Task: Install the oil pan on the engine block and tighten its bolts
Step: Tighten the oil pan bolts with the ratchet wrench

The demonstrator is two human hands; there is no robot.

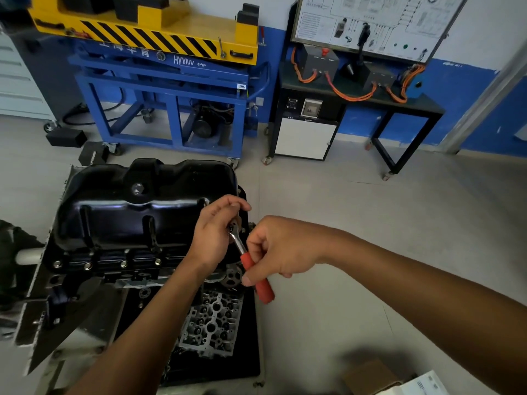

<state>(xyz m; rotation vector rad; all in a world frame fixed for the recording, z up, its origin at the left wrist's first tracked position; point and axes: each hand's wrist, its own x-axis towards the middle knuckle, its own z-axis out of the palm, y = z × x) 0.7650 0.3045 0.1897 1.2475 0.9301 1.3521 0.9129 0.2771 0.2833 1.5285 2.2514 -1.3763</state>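
Now the black oil pan [137, 220] sits upside down on the engine block [114, 270], with bolts [123, 263] showing along its near flange. At the pan's right edge, the left hand [212, 232] curls its fingers over the head of a ratchet [238, 242]. The right hand [281, 252] is wrapped round the ratchet's red handle [263, 289]. A grey cylinder head [212, 323] lies below the block, and a blue cart [171, 104] stands behind on the floor.
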